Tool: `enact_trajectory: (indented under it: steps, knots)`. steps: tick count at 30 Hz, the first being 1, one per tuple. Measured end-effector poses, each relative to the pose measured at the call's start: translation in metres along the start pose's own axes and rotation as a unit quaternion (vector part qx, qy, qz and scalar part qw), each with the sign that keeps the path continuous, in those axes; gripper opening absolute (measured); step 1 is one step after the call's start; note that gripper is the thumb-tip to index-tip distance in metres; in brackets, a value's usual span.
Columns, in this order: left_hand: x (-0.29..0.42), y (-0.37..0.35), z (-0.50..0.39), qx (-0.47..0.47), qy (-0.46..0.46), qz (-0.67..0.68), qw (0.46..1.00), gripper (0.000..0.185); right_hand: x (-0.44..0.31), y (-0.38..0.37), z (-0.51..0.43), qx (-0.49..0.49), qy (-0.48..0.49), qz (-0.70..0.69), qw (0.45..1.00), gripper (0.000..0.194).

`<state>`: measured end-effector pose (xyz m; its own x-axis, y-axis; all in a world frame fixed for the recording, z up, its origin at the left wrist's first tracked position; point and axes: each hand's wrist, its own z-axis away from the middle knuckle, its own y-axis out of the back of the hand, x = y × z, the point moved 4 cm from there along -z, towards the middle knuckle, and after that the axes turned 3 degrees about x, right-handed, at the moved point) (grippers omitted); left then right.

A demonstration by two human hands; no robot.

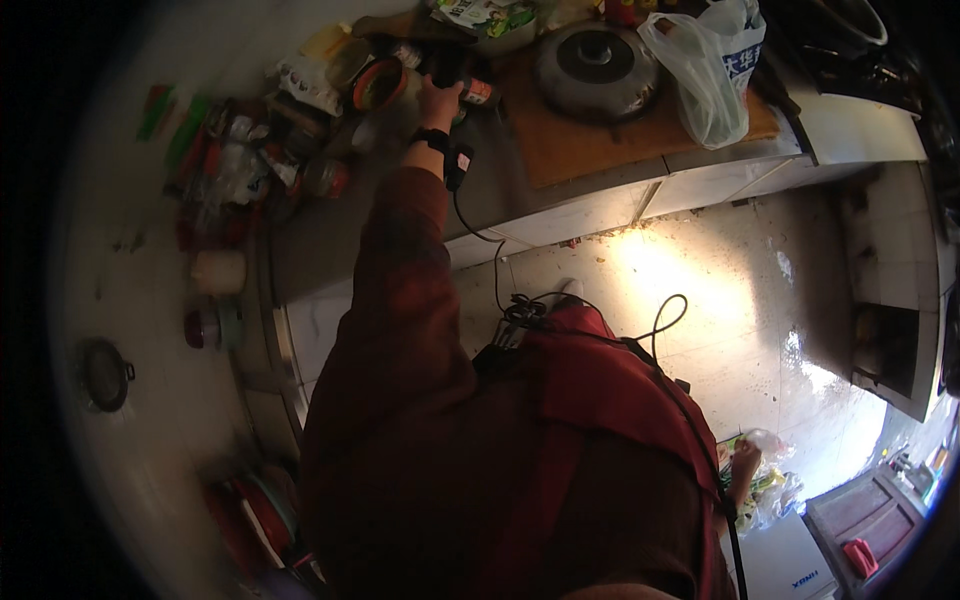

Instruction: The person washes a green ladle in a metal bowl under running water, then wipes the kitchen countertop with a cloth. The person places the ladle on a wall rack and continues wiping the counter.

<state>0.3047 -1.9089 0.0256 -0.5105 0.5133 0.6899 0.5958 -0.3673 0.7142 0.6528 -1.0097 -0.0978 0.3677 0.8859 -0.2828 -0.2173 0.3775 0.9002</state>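
My left hand [437,101] reaches out over the far end of the counter, a black band on its wrist. Its fingers are at a dark object [448,66], beside a container with an orange label [478,91]. Whether the fingers grip either one is unclear. Left of the hand sits an orange-rimmed bowl [381,84]. At my right side, low in the view, my right hand [744,459] is small and partly hidden by my body. Clear plastic bags with greens [765,487] lie around it; its hold cannot be made out.
A lidded metal pan [596,71] stands on a brown board [555,154], with a white plastic bag [712,82] beside it. Packets and jars [247,165] crowd the left corner. A black cable [660,367] loops across my front. Bright light falls on the tiled floor [675,270].
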Motion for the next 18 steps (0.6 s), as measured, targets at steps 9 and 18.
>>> enact_trajectory:
  steps: [9,18]
  knots:
    - [0.010,-0.029,-0.023,-0.040,-0.049,-0.091,0.994,0.068,-0.065,-0.022,0.063,-0.085,-0.162,-0.198,0.963,0.020]
    - [0.058,-0.019,-0.023,-0.021,-0.258,-0.043,0.965,0.057,-0.134,-0.043,0.004,-0.087,-0.263,-0.308,0.910,0.020]
